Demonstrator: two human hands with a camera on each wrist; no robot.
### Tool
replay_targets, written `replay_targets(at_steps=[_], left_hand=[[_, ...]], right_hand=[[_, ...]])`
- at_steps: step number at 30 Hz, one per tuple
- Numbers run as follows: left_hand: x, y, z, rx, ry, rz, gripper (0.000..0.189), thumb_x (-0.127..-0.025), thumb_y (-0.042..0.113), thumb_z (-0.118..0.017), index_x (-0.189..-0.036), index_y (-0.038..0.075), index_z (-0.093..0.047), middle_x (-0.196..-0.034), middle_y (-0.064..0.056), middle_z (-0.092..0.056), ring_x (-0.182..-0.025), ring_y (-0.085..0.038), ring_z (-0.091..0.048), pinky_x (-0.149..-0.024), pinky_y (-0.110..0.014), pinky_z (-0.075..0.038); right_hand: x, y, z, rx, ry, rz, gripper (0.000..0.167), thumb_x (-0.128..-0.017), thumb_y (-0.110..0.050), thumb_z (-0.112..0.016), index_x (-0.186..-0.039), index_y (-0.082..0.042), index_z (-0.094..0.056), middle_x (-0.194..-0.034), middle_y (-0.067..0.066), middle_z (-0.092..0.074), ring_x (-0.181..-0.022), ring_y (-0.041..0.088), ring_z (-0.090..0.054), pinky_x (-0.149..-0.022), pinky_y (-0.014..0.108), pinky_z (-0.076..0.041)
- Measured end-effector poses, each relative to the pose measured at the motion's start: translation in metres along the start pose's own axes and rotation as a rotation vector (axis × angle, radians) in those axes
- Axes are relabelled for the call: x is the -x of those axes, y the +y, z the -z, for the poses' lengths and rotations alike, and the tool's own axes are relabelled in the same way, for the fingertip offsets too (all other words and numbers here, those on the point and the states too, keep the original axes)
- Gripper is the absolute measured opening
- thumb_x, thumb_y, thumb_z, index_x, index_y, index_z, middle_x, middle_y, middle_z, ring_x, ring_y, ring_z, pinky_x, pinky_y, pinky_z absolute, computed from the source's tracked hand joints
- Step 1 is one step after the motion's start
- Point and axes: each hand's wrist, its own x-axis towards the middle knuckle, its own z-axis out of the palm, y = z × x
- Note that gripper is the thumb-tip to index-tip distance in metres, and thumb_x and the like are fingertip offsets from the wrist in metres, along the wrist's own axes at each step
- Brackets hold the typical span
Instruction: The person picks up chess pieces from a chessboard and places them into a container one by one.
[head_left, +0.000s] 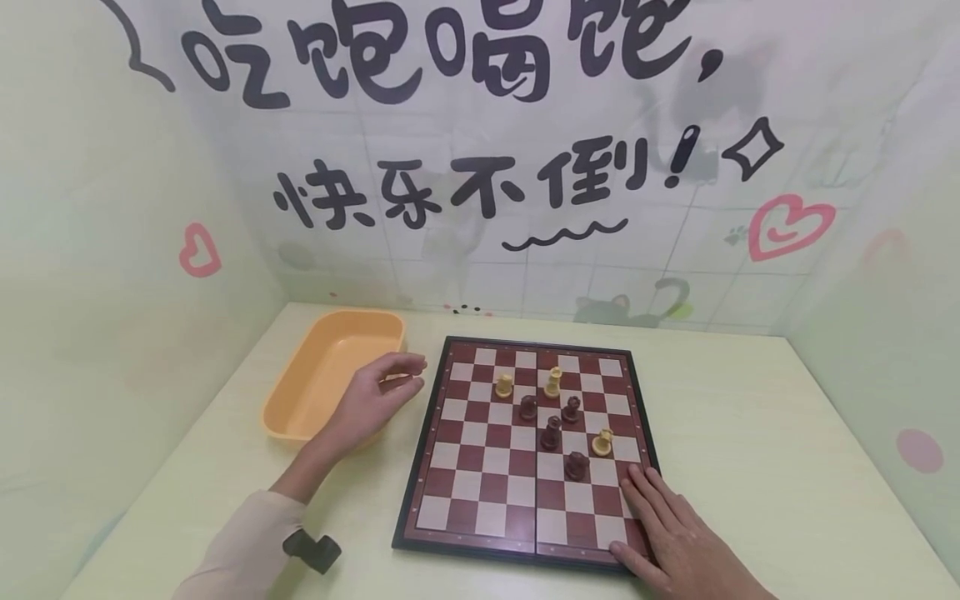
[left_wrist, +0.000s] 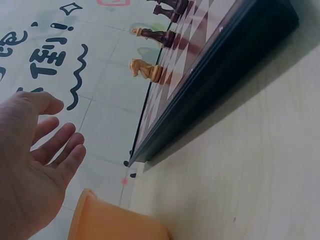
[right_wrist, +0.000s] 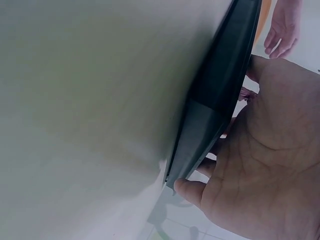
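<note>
On the near side, the right hand (head_left: 682, 533) is resting its fairly straight fingers on the right edge of the chessboard (head_left: 467, 485), which is lying flat on the worktop (head_left: 750, 433), and the thumb of this grip is keeping apart from the fingers. Farther in, four dark pieces (head_left: 551, 433) and three light pieces (head_left: 552, 383) are standing on the squares, while the left hand (head_left: 375, 396), its grip loosely bent with thumb and fingers apart, is hovering beside the board and the orange basin (head_left: 311, 379). Behind, the wall (head_left: 465, 287) is showing black lettering (head_left: 487, 185).
</note>
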Motion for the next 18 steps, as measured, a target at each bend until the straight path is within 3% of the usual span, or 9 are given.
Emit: replay_targets(at_steps=[6, 13, 14, 18], left_hand=[[-0.004, 0.005, -0.008, 0.001, 0.005, 0.017, 0.031, -0.097, 0.005, -0.069, -0.126, -0.005, -0.064, -0.124, -0.018, -0.065, -0.119, -0.033, -0.061, -0.098, -0.03, -0.053], [-0.006, 0.007, -0.022, 0.035, -0.026, 0.021, 0.031, -0.096, 0.001, -0.069, -0.125, -0.008, -0.064, -0.123, -0.025, -0.062, -0.116, -0.038, -0.06, -0.095, -0.028, -0.054], [-0.006, 0.007, -0.023, 0.032, -0.03, 0.02, 0.031, -0.096, 0.001, -0.069, -0.125, -0.008, -0.063, -0.123, -0.024, -0.062, -0.115, -0.037, -0.061, -0.094, -0.028, -0.055], [-0.006, 0.011, -0.029, -0.009, -0.042, 0.014, 0.032, -0.097, 0.004, -0.068, -0.127, -0.005, -0.064, -0.122, -0.018, -0.064, -0.11, -0.03, -0.063, -0.093, -0.03, -0.056]], right_hand=[[-0.001, 0.0, 0.0, 0.007, 0.0, 0.004, 0.086, -0.095, -0.068, -0.053, -0.151, -0.004, -0.046, -0.16, 0.011, -0.037, -0.146, 0.03, -0.03, -0.111, 0.05, -0.04], [0.001, 0.001, -0.003, 0.027, 0.035, 0.018, 0.084, -0.095, -0.067, -0.056, -0.15, -0.004, -0.049, -0.159, 0.01, -0.039, -0.145, 0.029, -0.032, -0.11, 0.047, -0.04], [0.001, 0.001, -0.003, 0.026, 0.043, 0.023, 0.084, -0.094, -0.067, -0.056, -0.15, -0.004, -0.049, -0.158, 0.01, -0.039, -0.145, 0.029, -0.032, -0.114, 0.04, -0.035], [0.001, 0.001, -0.002, 0.024, 0.035, 0.019, 0.084, -0.095, -0.067, -0.055, -0.15, -0.004, -0.048, -0.159, 0.01, -0.039, -0.145, 0.029, -0.032, -0.114, 0.041, -0.036]])
